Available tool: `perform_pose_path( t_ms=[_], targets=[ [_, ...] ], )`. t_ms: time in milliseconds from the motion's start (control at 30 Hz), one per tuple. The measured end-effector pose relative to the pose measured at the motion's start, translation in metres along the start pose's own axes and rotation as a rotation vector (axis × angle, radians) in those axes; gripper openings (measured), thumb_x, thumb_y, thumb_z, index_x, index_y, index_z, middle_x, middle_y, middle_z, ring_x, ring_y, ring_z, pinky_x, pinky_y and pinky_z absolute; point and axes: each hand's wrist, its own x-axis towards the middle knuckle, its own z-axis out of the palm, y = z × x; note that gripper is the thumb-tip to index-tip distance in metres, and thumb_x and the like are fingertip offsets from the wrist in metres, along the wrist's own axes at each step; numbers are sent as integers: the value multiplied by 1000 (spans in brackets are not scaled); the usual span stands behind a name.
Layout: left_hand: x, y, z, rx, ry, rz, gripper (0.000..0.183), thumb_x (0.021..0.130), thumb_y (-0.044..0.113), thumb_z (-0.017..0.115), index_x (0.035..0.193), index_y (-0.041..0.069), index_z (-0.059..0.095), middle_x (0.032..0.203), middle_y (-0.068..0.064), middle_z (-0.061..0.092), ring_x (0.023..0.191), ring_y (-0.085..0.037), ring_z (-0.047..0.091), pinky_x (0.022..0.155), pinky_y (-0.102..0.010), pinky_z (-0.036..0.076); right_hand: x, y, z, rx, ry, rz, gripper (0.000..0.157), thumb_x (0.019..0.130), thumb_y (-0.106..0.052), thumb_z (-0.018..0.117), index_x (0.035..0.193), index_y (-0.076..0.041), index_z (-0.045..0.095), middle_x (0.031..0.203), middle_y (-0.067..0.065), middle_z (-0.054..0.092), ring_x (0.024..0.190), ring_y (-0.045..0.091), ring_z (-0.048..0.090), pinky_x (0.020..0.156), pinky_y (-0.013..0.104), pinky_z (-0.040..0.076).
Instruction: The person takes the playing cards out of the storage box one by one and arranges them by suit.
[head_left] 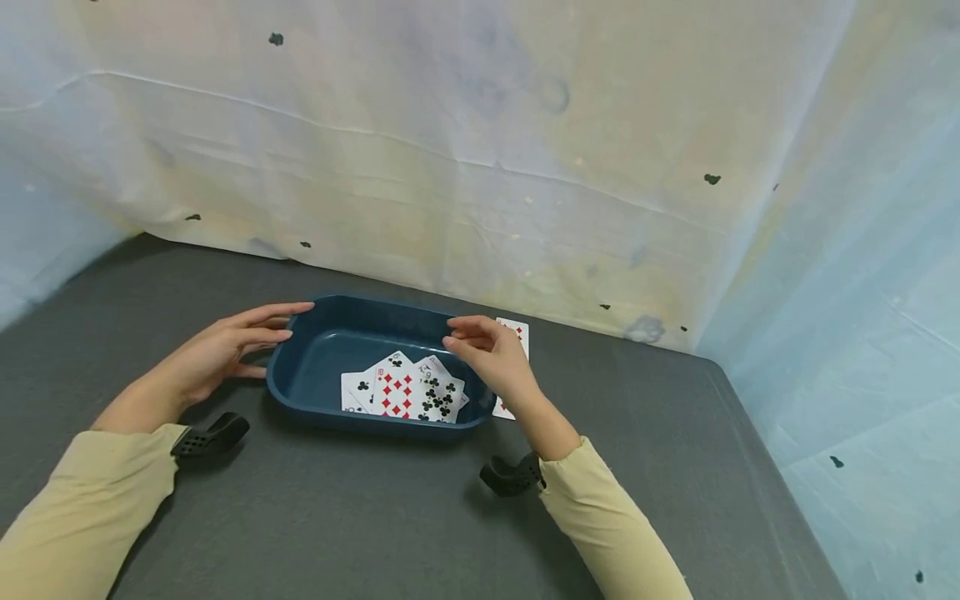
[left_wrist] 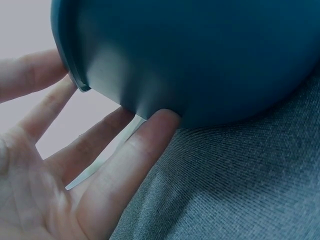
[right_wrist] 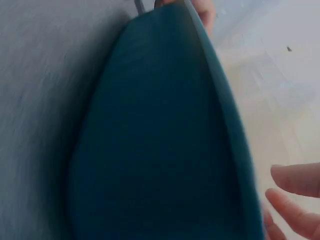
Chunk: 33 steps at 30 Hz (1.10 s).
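Firstly, two black wrist mounts (head_left: 213, 435), one behind each set of my fingers. Left hand (head_left: 225, 350): fingers spread, nearly straight, touching one blue tray (head_left: 360, 315) at its left end; its long axis runs crosswise, from left fingers to right. Right hand (head_left: 491, 354): fingers loosely bent, narrow gap to thumb, nothing visible between. Playing cards (head_left: 395, 393): at least four, overlapping, inside, nearer the right fingers. One loose card (head_left: 519, 331): just right of those fingers, partly hidden.

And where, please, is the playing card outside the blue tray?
In the head view, the card lies on the table just right of the blue tray, partly hidden by the right hand.
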Motion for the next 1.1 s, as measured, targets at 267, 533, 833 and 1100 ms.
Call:
perform_pose_path(
  t_ms=[267, 533, 833, 1100],
  targets=[
    [2, 2, 3, -10, 2, -3, 59, 100, 38, 48, 153, 22, 25, 160, -14, 12, 139, -45, 24, 94, -60, 43, 7, -5, 26, -44, -86, 49, 37, 88, -20, 70, 122, -7, 63, 119, 13, 63, 107, 24, 60, 83, 32, 51],
    [0, 4, 6, -12, -5, -6, 60, 100, 36, 48, 153, 22, 24, 160, -13, 11, 140, -45, 22, 95, -62, 42, 7, 0, 40, -232, -261, 76, 49, 86, -26, 73, 130, -11, 60, 128, 12, 58, 115, 25, 54, 94, 38, 47],
    [1, 5, 5, -8, -12, 13, 62, 99, 39, 50, 153, 22, 25, 160, -13, 12, 140, -44, 24, 95, -60, 43, 8, 0, 46, -435, -322, 107, 63, 74, -25, 83, 132, -18, 59, 131, 13, 55, 122, 25, 46, 94, 37, 43],
    [1, 4, 6, -11, -11, 18, 60, 99, 39, 49, 153, 23, 26, 160, -12, 12, 140, -44, 25, 96, -60, 43, 5, 1, 51, -670, -289, 151, 64, 67, -27, 89, 124, -20, 58, 129, 14, 41, 116, 28, 38, 96, 42, 36]
  ],
)
